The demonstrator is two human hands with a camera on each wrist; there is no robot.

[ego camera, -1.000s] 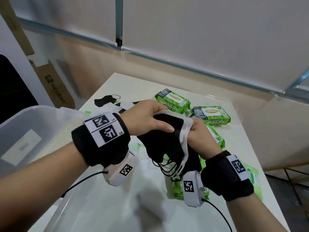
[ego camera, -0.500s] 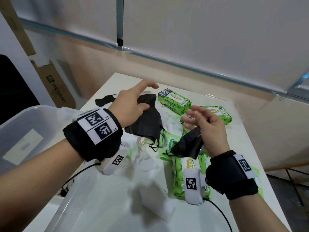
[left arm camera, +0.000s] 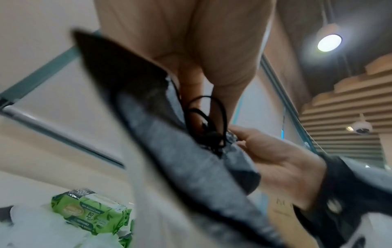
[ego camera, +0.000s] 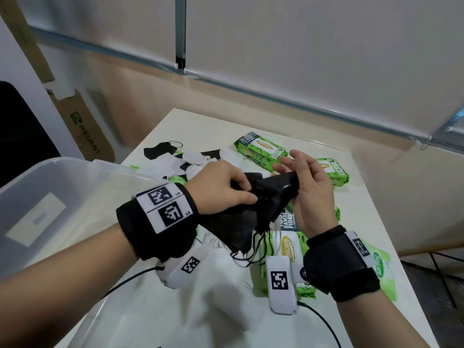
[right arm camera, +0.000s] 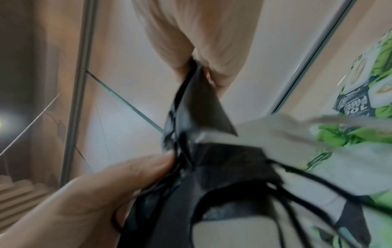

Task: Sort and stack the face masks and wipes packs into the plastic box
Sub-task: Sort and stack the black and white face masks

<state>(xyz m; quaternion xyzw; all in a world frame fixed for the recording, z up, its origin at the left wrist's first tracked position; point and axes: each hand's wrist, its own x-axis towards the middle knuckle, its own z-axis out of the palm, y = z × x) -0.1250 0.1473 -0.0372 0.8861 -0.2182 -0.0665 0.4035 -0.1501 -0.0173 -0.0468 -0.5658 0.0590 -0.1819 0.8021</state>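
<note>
The white table [ego camera: 351,222] carries the unsorted pile, and the clear plastic box [ego camera: 75,187] stands at its left edge, its visible part showing nothing stacked inside yet. Green wipes packs lie scattered across the table: one at the far side [ego camera: 259,149], one beyond the right hand [ego camera: 334,170], and one under the wrists [ego camera: 288,244]. A loose heap of white face masks [ego camera: 190,162] sits past the box's far corner, with a single black face mask [ego camera: 157,151] lying just beyond it. Held above all this, between the two hands, is a bunch of black face masks [ego camera: 261,207], their ear loops dangling toward the pack below. The left hand [ego camera: 223,192] grips the bunch from the left with fingers curled over its top edge and thumb underneath; the right hand [ego camera: 311,194] pinches the other end between thumb and palm-side fingers, while its upper fingers stand loosely spread. The step in hand looks like squaring up the black masks into one neat stack. The next move probably calls for aligning the edges, tucking the trailing loops so they do not snag, then carrying the bunch left and laying it flat in the box.
</note>
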